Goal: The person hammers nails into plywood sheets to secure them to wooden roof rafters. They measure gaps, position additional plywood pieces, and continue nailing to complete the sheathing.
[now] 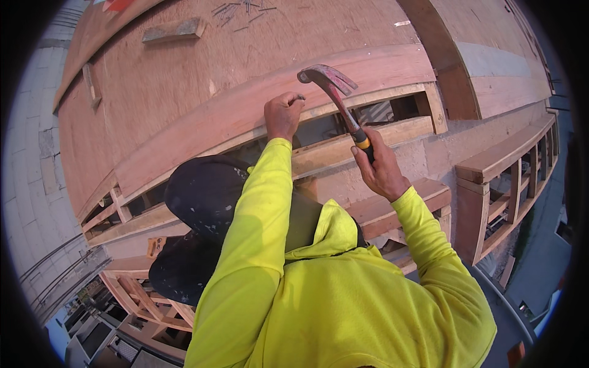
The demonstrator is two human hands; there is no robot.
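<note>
- Plywood formwork (184,80) fills the frame; a long timber rail (257,104) crosses it.
- Right hand (381,168), at three o'clock, wraps the claw hammer (334,92) by its handle: head-heavy, rigid, probably best gripped low.
- Left hand (283,115) pinches a small nail (299,97) against the rail; thin, likely easily bent.

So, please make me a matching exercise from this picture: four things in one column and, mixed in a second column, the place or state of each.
Things:
1. hammer
2. left hand
3. loose nails
4. small wood block

Places or states:
a. pinching a nail against the long plank
b. lying at the top left of the plywood
c. raised in the right hand
d. scattered at the top edge of the plywood

Pairs: 1-c, 2-a, 3-d, 4-b
</note>
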